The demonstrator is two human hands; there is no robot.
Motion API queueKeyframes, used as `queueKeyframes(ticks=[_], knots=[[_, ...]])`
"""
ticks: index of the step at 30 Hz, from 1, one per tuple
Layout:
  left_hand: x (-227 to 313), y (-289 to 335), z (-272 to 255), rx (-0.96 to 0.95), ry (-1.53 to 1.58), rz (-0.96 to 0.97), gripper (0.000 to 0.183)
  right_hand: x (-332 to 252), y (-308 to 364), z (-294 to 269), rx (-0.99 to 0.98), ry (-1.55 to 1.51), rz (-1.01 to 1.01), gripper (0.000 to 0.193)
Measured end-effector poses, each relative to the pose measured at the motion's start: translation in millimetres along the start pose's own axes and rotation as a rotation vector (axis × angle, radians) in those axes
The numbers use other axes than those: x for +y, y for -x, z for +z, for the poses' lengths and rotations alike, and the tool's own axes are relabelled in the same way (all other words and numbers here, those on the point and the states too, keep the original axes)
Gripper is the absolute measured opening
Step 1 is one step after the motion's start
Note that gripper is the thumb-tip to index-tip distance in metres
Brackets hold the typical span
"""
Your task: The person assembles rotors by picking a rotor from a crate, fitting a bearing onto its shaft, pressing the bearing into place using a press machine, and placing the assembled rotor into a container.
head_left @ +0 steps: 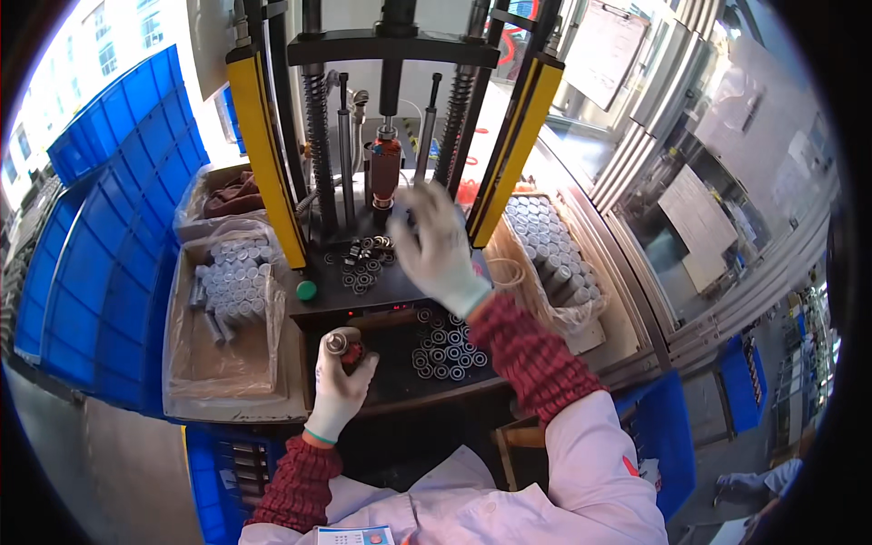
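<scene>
My left hand (341, 386), in a white glove, is closed round a motor armature (337, 343) with a metal end and reddish windings, held in front of the bench. My right hand (434, 250), gloved too and slightly blurred, is raised over the right side of the press base. Its thumb and fingers are apart, and nothing plainly shows between them. Just beyond it a second armature (385, 168) stands upright under the press ram (391, 77). Loose bearings (363, 272) lie on the black base to the left of my right hand. More ring-shaped bearings (445, 350) lie on the lower ledge.
Yellow guard posts (263, 154) flank the press. Plastic-lined boxes of metal cylinders stand left (227, 359) and right (586, 318). A green button (306, 291) sits at the base's left corner. Blue crates (109, 236) are stacked at far left.
</scene>
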State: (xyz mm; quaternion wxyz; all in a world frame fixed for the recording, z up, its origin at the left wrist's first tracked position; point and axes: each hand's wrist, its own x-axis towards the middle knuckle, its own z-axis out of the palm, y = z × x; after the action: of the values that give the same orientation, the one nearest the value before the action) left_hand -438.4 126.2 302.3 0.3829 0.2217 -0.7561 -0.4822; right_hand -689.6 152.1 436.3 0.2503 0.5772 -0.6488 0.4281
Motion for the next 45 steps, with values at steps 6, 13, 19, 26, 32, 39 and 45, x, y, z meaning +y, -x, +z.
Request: queueKeyframes(ticks=[6, 13, 19, 26, 32, 39, 45], knots=[[21, 2, 7, 0.051, -0.063, 0.056, 0.04, 50, -96, 100, 0.32, 0.078, 0.068, 0.032], [-4, 9, 18, -0.06, 0.072, -0.116, 0.048, 51, -106, 105, 0.247, 0.259, -0.118, 0.029], [7, 1, 7, -0.04, -0.21, 0.092, 0.037, -53, 12, -114, 0.561, -0.16, -0.14, 0.022], [-1, 5, -3, -0.06, -0.289, 0.123, 0.041, -12, 238, -399, 0.318, 0.883, 0.519, 0.027], [3, 5, 5, -0.095, -0.242, 0.082, 0.041, 131, 444, -477, 0.038, 1.013, 1.492, 0.033], [10, 10, 45, -0.097, 0.081, -0.118, 0.038, 166, 596, -544, -0.574, 1.248, 0.641, 0.027], [24, 0, 17, -0.015, 0.008, -0.07, 0.051, 69, 315, -397, 0.227, 0.87, 0.643, 0.043]])
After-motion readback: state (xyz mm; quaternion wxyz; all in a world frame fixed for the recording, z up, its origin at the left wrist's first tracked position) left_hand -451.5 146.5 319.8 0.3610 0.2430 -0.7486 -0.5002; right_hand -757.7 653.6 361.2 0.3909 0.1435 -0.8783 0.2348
